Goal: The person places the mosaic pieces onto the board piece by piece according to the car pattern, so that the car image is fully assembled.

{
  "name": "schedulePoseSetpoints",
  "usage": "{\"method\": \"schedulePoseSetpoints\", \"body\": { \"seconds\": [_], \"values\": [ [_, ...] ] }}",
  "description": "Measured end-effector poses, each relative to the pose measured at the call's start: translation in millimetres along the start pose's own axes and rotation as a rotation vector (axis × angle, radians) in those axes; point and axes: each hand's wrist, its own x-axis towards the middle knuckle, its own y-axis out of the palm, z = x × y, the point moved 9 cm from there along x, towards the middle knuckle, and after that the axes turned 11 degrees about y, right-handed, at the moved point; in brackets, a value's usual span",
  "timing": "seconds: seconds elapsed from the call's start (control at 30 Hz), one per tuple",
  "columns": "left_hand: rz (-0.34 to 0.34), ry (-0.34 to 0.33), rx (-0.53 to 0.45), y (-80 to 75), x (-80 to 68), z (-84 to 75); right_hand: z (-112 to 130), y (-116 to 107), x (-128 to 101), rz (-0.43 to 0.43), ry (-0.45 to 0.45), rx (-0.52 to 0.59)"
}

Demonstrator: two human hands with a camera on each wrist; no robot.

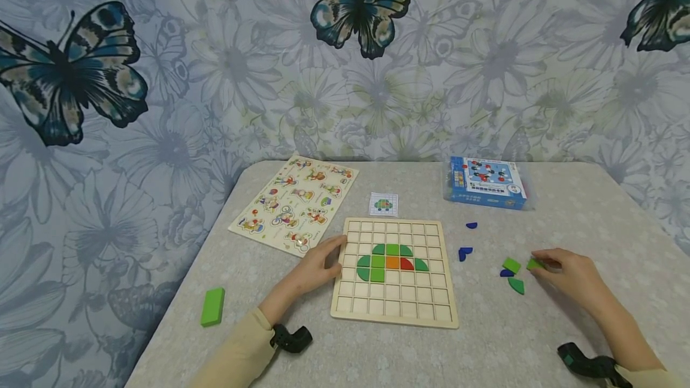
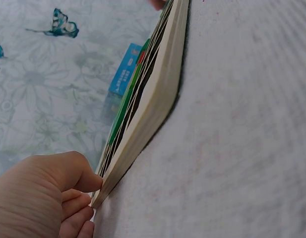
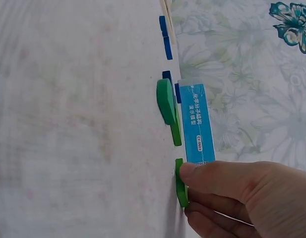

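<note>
A wooden grid board (image 1: 393, 310) lies mid-table with green, orange and red tiles forming a rounded shape on it. My left hand (image 1: 318, 265) holds the board's left edge; in the left wrist view the thumb (image 2: 76, 171) bends against the board's rim (image 2: 153, 106). On the right, my right hand (image 1: 574, 277) pinches a light green square tile (image 3: 180, 183) between thumb and fingers, low at the tabletop. Beside it lie another light green square tile (image 1: 511, 265), a blue piece (image 1: 506, 273) and a dark green quarter-round tile (image 1: 516, 286).
More blue pieces (image 1: 465, 253) and a blue half-round (image 1: 471, 226) lie right of the board. A small pattern card (image 1: 383, 204) sits behind it. Further out are a picture sheet (image 1: 302, 196), a blue box (image 1: 487, 181) and a green block (image 1: 212, 307).
</note>
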Motion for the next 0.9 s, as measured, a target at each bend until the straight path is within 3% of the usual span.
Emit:
{"method": "schedulePoseSetpoints", "body": {
  "seconds": [0.23, 0.37, 0.6, 0.9],
  "values": [
    [0.006, 0.004, 0.005, 0.0, 0.4, -1.2, -1, 2, -1, -0.027, -0.017, -0.007],
    [0.001, 0.0, -0.001, -0.7, -0.1, -1.8, 11, -4, 0, -0.067, -0.07, 0.011],
    [0.001, -0.005, 0.004, -1.6, -0.8, -0.3, 68, -10, 8, -0.064, -0.197, 0.062],
    [0.012, -0.004, 0.004, 0.0, -0.2, 0.0, 144, 13, 15, 0.007, -0.345, 0.144]
  ]
}}
